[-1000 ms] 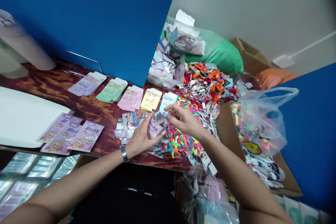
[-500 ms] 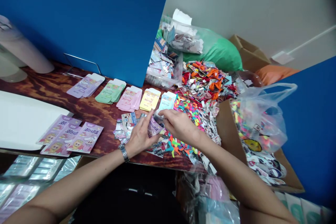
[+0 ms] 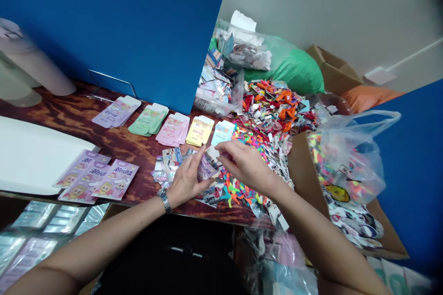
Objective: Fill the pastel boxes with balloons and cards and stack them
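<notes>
Wood-grain tabletop [image 3: 138, 145] — left hand [image 3: 187, 179] and right hand [image 3: 245, 163] curl around a lilac printed card [image 3: 206, 169], any pinch hard to tell.

Wrist unit: a silver wristwatch with a segmented metal link bracelet [image 3: 165, 202], fitted on the left wrist directly behind the left hand [image 3: 188, 177]. The left forearm [image 3: 104, 235] and right forearm [image 3: 321, 239] are bare, with no sleeve up to the picture edge. Between the forearms, below the hands: a dark, matt garment [image 3: 166, 258], type indeterminable.
</notes>
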`<act>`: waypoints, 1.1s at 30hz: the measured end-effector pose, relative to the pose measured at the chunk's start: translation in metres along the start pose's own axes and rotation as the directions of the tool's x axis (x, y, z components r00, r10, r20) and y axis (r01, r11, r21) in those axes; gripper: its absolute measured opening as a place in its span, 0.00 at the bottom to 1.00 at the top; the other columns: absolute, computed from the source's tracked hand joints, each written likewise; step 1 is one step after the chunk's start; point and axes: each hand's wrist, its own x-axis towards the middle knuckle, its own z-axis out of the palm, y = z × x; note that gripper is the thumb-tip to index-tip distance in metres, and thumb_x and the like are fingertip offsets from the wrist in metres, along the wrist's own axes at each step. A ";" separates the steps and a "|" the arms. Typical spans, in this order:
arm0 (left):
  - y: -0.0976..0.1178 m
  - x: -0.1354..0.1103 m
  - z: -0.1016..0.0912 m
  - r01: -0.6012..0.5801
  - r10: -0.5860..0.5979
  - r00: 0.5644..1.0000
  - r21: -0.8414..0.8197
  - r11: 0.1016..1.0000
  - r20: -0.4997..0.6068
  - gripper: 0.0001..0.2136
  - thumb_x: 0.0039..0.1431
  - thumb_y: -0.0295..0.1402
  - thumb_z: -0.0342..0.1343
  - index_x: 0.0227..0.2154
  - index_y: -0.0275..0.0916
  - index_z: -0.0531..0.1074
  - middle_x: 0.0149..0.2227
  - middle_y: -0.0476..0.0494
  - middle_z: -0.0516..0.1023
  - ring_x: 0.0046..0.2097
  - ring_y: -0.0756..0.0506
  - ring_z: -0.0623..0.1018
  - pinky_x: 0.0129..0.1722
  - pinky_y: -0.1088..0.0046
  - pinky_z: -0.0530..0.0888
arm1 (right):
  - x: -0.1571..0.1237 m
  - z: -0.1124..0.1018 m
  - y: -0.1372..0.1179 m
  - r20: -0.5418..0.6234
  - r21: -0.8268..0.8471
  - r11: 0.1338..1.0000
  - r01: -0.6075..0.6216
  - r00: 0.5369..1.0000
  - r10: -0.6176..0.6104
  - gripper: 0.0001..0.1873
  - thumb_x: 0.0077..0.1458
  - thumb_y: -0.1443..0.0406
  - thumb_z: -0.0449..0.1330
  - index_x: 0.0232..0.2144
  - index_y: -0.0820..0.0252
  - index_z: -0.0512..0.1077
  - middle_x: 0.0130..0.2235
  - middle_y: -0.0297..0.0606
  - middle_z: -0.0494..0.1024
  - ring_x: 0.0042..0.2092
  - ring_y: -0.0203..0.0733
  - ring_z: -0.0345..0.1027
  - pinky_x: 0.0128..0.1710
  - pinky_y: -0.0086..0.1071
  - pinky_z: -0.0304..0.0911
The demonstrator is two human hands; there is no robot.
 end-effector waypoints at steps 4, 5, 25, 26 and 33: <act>0.001 -0.001 0.002 -0.008 0.008 1.000 -0.011 1.000 -0.006 0.43 0.58 0.46 0.59 0.68 0.42 0.40 0.63 0.33 0.61 0.62 0.36 0.66 0.59 0.56 0.68 | -0.002 0.003 -0.003 -0.084 0.040 0.999 0.014 0.996 -0.011 0.08 0.63 0.66 0.55 0.44 0.56 0.70 0.40 0.39 0.77 0.40 0.40 0.72 0.40 0.31 0.67; 0.001 -0.001 0.002 -0.010 0.010 1.000 -0.014 1.000 -0.006 0.44 0.57 0.47 0.59 0.68 0.43 0.39 0.64 0.33 0.61 0.63 0.36 0.66 0.59 0.56 0.68 | -0.003 0.005 -0.003 -0.075 0.039 0.999 0.026 0.997 -0.023 0.08 0.63 0.66 0.55 0.45 0.56 0.70 0.40 0.40 0.77 0.40 0.41 0.72 0.40 0.32 0.67; -0.001 -0.003 -0.008 -0.189 0.190 0.982 -0.044 0.981 0.009 0.34 0.56 0.39 0.62 0.62 0.44 0.52 0.54 0.37 0.69 0.55 0.40 0.72 0.52 0.60 0.72 | -0.039 0.044 -0.007 -0.186 0.337 0.933 -0.127 0.962 0.198 0.20 0.63 0.68 0.55 0.56 0.53 0.65 0.49 0.41 0.77 0.47 0.42 0.74 0.47 0.34 0.70; -0.001 -0.003 -0.008 -0.206 0.206 0.978 -0.035 0.978 0.008 0.35 0.56 0.38 0.62 0.62 0.44 0.51 0.54 0.36 0.69 0.55 0.39 0.72 0.52 0.60 0.72 | -0.039 0.046 -0.008 -0.208 0.344 0.927 -0.147 0.951 0.228 0.21 0.62 0.68 0.56 0.57 0.52 0.64 0.50 0.41 0.77 0.48 0.42 0.74 0.48 0.34 0.70; 0.001 -0.004 -0.006 -0.249 0.249 0.968 -0.002 0.968 -0.020 0.38 0.57 0.38 0.62 0.65 0.42 0.47 0.54 0.35 0.70 0.55 0.40 0.73 0.51 0.60 0.74 | -0.044 0.058 -0.013 -0.356 0.400 0.916 -0.021 0.917 0.177 0.16 0.62 0.72 0.55 0.49 0.54 0.72 0.46 0.39 0.79 0.48 0.39 0.73 0.50 0.34 0.68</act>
